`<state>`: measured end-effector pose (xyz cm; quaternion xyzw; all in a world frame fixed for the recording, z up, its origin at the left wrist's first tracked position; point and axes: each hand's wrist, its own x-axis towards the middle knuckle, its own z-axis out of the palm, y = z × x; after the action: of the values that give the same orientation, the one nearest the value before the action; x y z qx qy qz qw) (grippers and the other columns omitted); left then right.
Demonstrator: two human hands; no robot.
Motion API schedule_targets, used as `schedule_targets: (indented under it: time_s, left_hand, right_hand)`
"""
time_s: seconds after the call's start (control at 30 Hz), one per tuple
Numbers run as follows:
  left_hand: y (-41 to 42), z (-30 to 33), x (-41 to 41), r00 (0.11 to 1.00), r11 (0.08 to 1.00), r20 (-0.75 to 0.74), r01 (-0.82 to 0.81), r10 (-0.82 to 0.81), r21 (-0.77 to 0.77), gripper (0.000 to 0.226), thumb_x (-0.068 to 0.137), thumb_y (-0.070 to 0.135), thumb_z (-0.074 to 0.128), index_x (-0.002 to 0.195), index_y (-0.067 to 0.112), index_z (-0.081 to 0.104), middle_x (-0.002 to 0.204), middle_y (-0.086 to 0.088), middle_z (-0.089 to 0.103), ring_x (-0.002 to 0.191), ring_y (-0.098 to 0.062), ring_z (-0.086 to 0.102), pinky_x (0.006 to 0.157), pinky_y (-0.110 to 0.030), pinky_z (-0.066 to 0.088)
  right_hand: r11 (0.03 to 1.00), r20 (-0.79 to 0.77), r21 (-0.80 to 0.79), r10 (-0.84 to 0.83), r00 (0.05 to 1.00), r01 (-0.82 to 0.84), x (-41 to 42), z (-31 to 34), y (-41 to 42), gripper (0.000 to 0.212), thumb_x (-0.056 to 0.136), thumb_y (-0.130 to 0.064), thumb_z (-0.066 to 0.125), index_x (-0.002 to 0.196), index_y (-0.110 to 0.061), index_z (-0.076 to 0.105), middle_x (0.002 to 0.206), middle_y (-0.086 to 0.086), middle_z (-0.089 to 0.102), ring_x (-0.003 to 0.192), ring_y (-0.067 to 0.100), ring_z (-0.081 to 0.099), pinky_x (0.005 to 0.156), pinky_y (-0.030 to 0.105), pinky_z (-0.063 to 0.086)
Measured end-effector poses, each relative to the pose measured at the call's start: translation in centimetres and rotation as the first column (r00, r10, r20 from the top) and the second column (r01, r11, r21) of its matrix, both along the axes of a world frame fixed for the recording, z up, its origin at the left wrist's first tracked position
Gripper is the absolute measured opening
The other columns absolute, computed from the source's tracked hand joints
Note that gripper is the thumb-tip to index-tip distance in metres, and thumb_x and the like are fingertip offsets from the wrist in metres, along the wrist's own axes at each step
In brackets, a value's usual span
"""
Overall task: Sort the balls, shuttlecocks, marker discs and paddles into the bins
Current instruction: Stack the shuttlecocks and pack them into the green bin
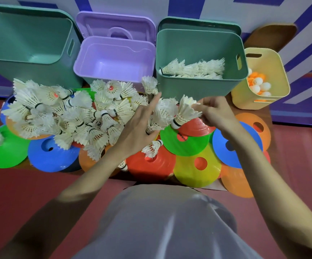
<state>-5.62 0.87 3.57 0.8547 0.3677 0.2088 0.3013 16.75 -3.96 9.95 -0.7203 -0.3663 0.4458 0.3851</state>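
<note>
A heap of white feather shuttlecocks (67, 113) lies on coloured marker discs (188, 144) spread over the red floor. My right hand (215, 113) pinches the feathers of one shuttlecock (184, 111), cork end down. My left hand (140, 128) holds a bunch of shuttlecocks (162, 114), its index finger stretched out toward the bins. The right green bin (200, 85) holds several shuttlecocks. Orange and white balls (260, 85) fill the yellow bin (278, 79). The paddles are not clearly visible.
A large green bin (28, 40) stands at the back left and a purple bin (114, 58) in the middle, both with nothing inside. Lids lean behind them against a blue-and-white wall. A brown wooden board (273, 34) stands behind the yellow bin.
</note>
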Motion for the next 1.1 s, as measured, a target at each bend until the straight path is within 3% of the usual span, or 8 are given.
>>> schedule_targets:
  time_s: [0.1, 0.23, 0.43, 0.6, 0.73, 0.83, 1.0, 1.1]
  left_hand:
    - [-0.1, -0.3, -0.2, 0.995, 0.989, -0.035, 0.092, -0.089, 0.114, 0.088, 0.086, 0.012, 0.069, 0.151, 0.036, 0.014, 0.106, 0.003, 0.038, 0.072, 0.008, 0.044, 0.054, -0.008, 0.038]
    - [0.1, -0.7, -0.1, 0.99, 0.981, -0.059, 0.136, -0.129, 0.141, 0.059, 0.084, 0.009, 0.07, 0.132, 0.025, 0.04, 0.11, -0.007, 0.041, 0.086, -0.014, 0.054, 0.063, -0.024, 0.051]
    - [0.6, -0.4, 0.1, 0.997, 0.992, -0.048, 0.059, -0.054, 0.109, 0.032, 0.082, 0.008, 0.072, 0.106, 0.01, 0.05, 0.103, 0.002, 0.038, 0.075, -0.007, 0.046, 0.06, -0.007, 0.033]
    - [0.7, -0.4, 0.4, 0.996, 0.992, -0.079, 0.047, -0.037, 0.12, 0.029, 0.081, 0.003, 0.07, 0.1, 0.009, 0.048, 0.101, 0.0, 0.038, 0.068, -0.004, 0.04, 0.053, -0.008, 0.032]
    - [0.8, -0.4, 0.0, 0.995, 0.995, -0.098, 0.002, 0.008, 0.101, 0.03, 0.082, 0.004, 0.069, 0.104, 0.008, 0.049, 0.103, 0.001, 0.037, 0.075, -0.011, 0.044, 0.059, -0.012, 0.038]
    - [0.7, -0.4, -0.1, 0.994, 0.998, -0.105, -0.002, 0.009, 0.068, 0.045, 0.083, 0.006, 0.068, 0.122, 0.015, 0.048, 0.107, 0.0, 0.039, 0.08, -0.015, 0.052, 0.064, -0.03, 0.05]
    - [0.7, -0.1, 0.1, 0.99, 0.996, -0.129, 0.065, -0.056, 0.06, 0.094, 0.087, 0.01, 0.065, 0.151, 0.041, 0.004, 0.106, 0.003, 0.037, 0.062, -0.006, 0.042, 0.051, -0.014, 0.037]
    - [0.5, 0.3, 0.4, 0.994, 0.998, -0.094, 0.065, -0.063, 0.019, 0.102, 0.088, 0.013, 0.066, 0.15, 0.039, -0.01, 0.127, -0.006, 0.043, 0.08, -0.012, 0.053, 0.064, -0.015, 0.044]
  right_hand:
    - [0.998, 0.076, -0.013, 0.066, 0.995, -0.065, -0.1, 0.1, 0.2, 0.023, 0.092, -0.002, 0.057, 0.069, -0.004, 0.055, 0.031, -0.011, 0.037, 0.029, 0.001, 0.029, 0.033, 0.013, 0.024]
    - [0.993, 0.093, -0.018, 0.118, 0.989, -0.117, 0.1, 0.3, 0.1, 0.021, 0.092, -0.006, 0.059, 0.071, -0.002, 0.057, 0.034, -0.01, 0.036, 0.03, 0.003, 0.029, 0.034, 0.014, 0.025]
    - [0.993, 0.048, 0.016, 0.12, 0.992, -0.121, 0.5, -0.2, -0.8, 0.028, 0.092, -0.008, 0.061, 0.065, -0.011, 0.057, 0.035, -0.009, 0.036, 0.032, 0.004, 0.028, 0.035, 0.014, 0.024]
    - [0.997, 0.389, 0.078, -0.032, 0.921, 0.002, 1.0, -2.0, -0.9, 0.033, 0.088, -0.011, 0.062, 0.057, -0.015, 0.05, 0.051, -0.001, 0.037, 0.049, 0.011, 0.03, 0.051, 0.025, 0.026]
    - [0.976, 0.312, 0.156, -0.192, 0.931, 0.15, 2.2, -2.5, -1.0, 0.025, 0.084, -0.016, 0.058, 0.063, -0.003, 0.052, 0.053, 0.004, 0.038, 0.052, 0.016, 0.035, 0.054, 0.029, 0.03]
    - [0.964, 0.151, 0.222, -0.184, 0.971, 0.148, 1.4, -2.1, -1.2, 0.02, 0.09, -0.013, 0.058, 0.072, -0.003, 0.056, 0.053, 0.005, 0.037, 0.042, 0.01, 0.035, 0.046, 0.02, 0.03]
    - [0.907, -0.003, 0.39, -0.173, 0.985, 0.161, -0.8, -0.9, -0.9, 0.015, 0.095, -0.008, 0.055, 0.084, 0.001, 0.059, 0.057, 0.014, 0.034, 0.041, 0.009, 0.029, 0.041, 0.018, 0.027]
    - [0.901, -0.02, 0.414, -0.133, 0.991, 0.129, -1.5, -1.0, -0.3, 0.017, 0.093, -0.012, 0.057, 0.085, 0.003, 0.06, 0.054, 0.011, 0.036, 0.042, 0.011, 0.031, 0.042, 0.019, 0.027]
